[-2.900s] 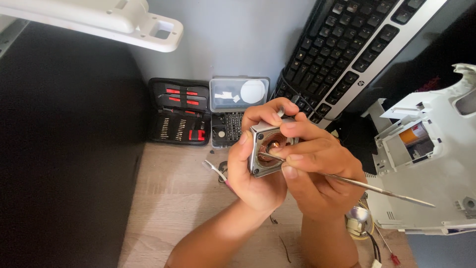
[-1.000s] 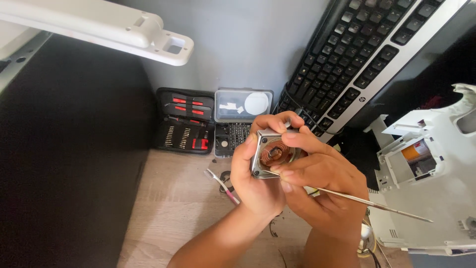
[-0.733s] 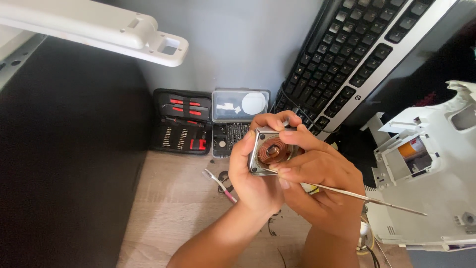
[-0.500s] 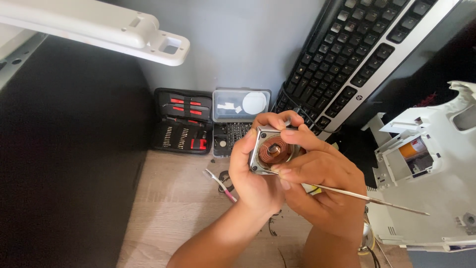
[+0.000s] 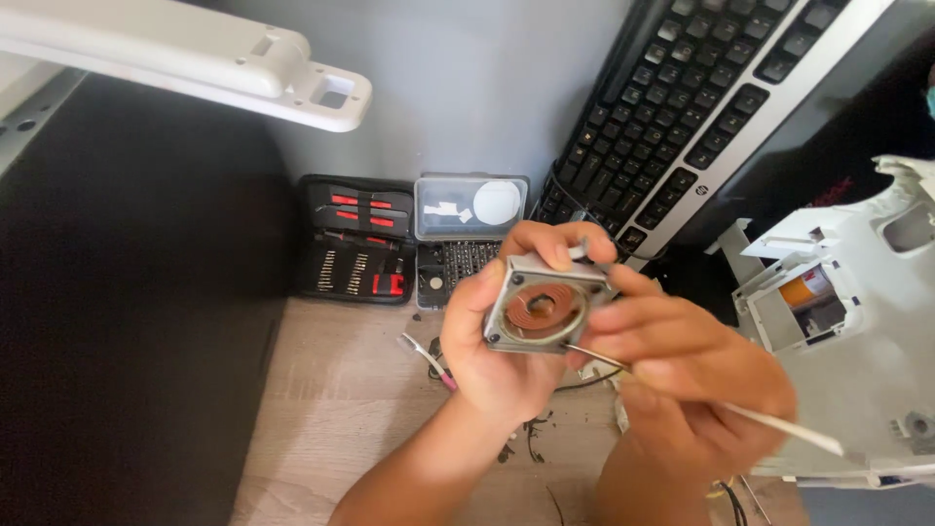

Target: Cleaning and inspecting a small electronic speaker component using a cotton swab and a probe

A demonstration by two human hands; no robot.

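Above the wooden table [image 5: 341, 409], left hand [image 5: 497, 360] clasps a square metal frame [image 5: 543, 310] by its edges; copper coil looks fragile; right hand [image 5: 682, 380] pinches a thin rod [image 5: 779, 426].

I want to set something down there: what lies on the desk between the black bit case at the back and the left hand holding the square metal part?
In the head view, only a small pink-tipped tool lies on the wooden desk between the black bit case and the left hand.
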